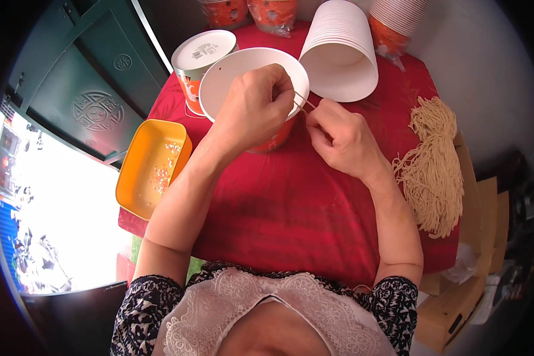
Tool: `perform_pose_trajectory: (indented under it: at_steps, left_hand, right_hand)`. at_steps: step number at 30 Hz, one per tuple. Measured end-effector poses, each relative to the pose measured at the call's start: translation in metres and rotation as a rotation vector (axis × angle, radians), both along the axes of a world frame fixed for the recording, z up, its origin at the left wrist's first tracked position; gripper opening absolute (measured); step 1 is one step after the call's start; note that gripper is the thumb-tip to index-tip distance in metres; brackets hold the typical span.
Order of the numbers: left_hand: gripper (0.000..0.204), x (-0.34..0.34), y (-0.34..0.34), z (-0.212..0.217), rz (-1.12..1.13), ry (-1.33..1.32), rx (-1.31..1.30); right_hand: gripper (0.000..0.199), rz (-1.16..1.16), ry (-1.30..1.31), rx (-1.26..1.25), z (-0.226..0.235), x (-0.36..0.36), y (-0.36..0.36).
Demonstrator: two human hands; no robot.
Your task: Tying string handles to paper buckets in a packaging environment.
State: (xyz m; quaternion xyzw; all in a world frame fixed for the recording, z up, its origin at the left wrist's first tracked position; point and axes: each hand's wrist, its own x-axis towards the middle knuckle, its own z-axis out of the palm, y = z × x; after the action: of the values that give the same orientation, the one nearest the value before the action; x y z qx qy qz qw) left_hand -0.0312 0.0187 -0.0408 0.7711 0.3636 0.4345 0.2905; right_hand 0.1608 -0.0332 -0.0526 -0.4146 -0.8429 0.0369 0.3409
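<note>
My left hand (252, 107): it rests on the near rim of the white paper bucket (243, 71), fingers closed in a pinch on the thin beige string (302, 102).
My right hand (341, 139): just beside the bucket on its right, fingers also closed, pinching the other end of the same string.
String: a short length runs taut between my 2 hands, at the bucket's right edge, just above the rim.
Bucket: upright on the red table (296, 207), white inside, orange on the outside wall, directly in front of me and partly covered by my left hand.
Lidded tub (203, 59): orange with a white lid, touching the bucket's far left side.
Stack of white buckets (341, 50): lying on its side behind my hands, mouth toward me.
Second stack (394, 21): orange and white, at the far right corner of the table.
String bundle (433, 166): a thick hank of beige strings lying at the table's right edge, well apart from my right hand.
Yellow tray (151, 169): on the left edge of the table, with small pale bits inside; I cannot tell what they are.
</note>
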Motion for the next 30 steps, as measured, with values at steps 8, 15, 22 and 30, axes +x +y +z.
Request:
perform_pose_trajectory:
  at_steps: [8, 15, 22, 30]
  left_hand:
    - [0.008, 0.0, 0.001, 0.0, -0.019, -0.01, -0.028]
    - [0.007, -0.001, -0.001, 0.003, -0.019, -0.005, -0.034]
    - [0.007, -0.004, 0.002, -0.001, -0.01, -0.006, -0.021]
    - [0.013, -0.003, 0.002, 0.002, -0.007, -0.021, -0.025]
  right_hand:
    - [0.013, -0.105, 0.104, 0.075, 0.001, -0.004, 0.002]
    - [0.014, -0.103, 0.096, 0.16, -0.019, -0.013, 0.009]
    - [0.013, -0.059, 0.056, 0.178, -0.02, -0.015, 0.005]
    - [0.016, -0.182, 0.197, 0.089, -0.019, -0.007, 0.006]
